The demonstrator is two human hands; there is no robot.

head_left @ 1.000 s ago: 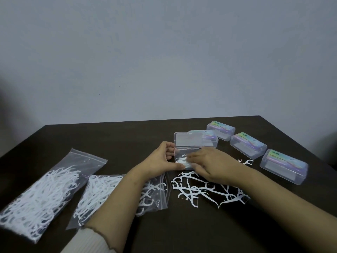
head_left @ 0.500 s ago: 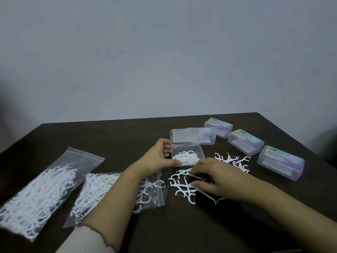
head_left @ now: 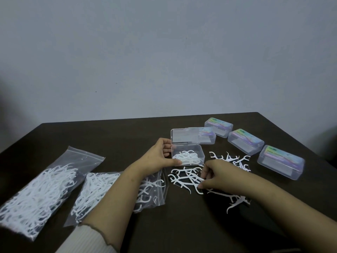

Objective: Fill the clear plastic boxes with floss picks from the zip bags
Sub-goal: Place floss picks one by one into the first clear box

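Your left hand grips the near left corner of the open clear plastic box, thumb along its front edge and fingers curled against its left wall. The box sits on the dark brown desk with its lid folded back behind it and a small bundle of white floss picks in the box. Your right hand rests palm down over the scatter of loose white floss picks just in front of the box, its thumb and fingertips curled and pinching a few of them. More loose picks lie to the right of the box. Three closed clear boxes with coloured labels run in a row along the right side. Two clear zip bags lie on the left: the far-left zip bag is full of picks, and the nearer zip bag lies partly under your left forearm.
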